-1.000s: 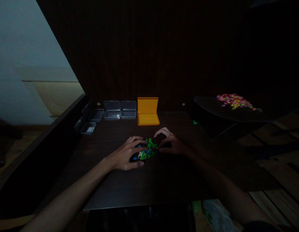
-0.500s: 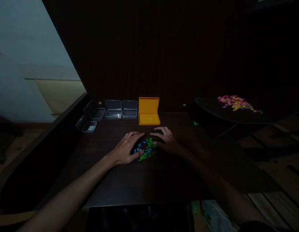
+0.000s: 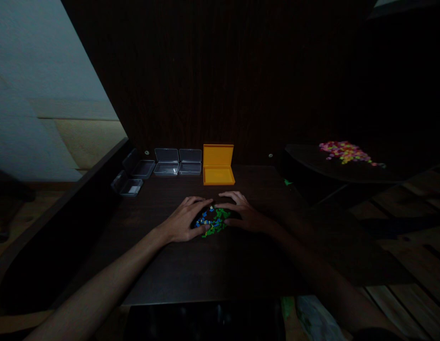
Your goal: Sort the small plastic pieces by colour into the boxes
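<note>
A loose heap of small green, blue, yellow and white pieces [image 3: 217, 222] lies on the dark table between my hands; what exactly they are is too small to tell. My left hand [image 3: 186, 220] curves round the heap's left side, fingers stretched and apart, its thumb at the near edge of the pieces. On the other side, my right hand [image 3: 243, 212] rests with spread fingers, their tips at the green pieces. Neither hand grips anything that I can see. Beyond them stands an orange box [image 3: 219, 175] with its lid up.
Several clear plastic boxes [image 3: 166, 169] with raised lids stand at the back left. A colourful pile of small pink and yellow pieces [image 3: 346, 151] lies on a dark side surface [image 3: 305, 158] at the right. A low dark panel [image 3: 68, 208] borders the table's left.
My right hand has moved slightly left and towards me, drawing a whitish piece to the heap's far edge. The heap is a little tighter. My left hand has barely moved.
</note>
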Available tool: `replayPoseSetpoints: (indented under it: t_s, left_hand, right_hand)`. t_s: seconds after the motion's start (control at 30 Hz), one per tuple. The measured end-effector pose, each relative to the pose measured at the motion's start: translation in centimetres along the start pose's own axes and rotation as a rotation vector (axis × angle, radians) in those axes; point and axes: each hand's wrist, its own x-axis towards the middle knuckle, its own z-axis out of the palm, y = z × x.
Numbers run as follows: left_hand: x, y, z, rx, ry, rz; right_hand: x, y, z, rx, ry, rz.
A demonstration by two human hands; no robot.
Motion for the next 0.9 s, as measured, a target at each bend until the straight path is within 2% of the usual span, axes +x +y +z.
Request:
replayPoseSetpoints:
  t_s: [0.13,0.27,0.47,0.63,0.9]
  left_hand:
    - [-0.01,-0.05,-0.19,0.01,0.05,0.054]
    - [-0.06,-0.03,-0.35,-0.013,0.069,0.129]
    - [-0.15,0.38,-0.53,-0.035,-0.001,0.203]
    - [-0.05,0.82,-0.62,-0.011,-0.076,0.2]
    - [0.03,0.83,-0.46,-0.014,-0.11,0.191]
  right_hand:
    - [-0.1,-0.01,-0.02,0.003,0.003,-0.054]
    - [-0.12,-0.07,-0.03,-0.001,0.003,-0.021]
    - [-0.13,-0.2,-0.02,0.086,0.039,-0.102]
    - [-0.19,-0.08,-0.17,0.078,0.067,-0.095]
    - [-0.2,-0.25,-0.12,0.104,0.096,-0.12]
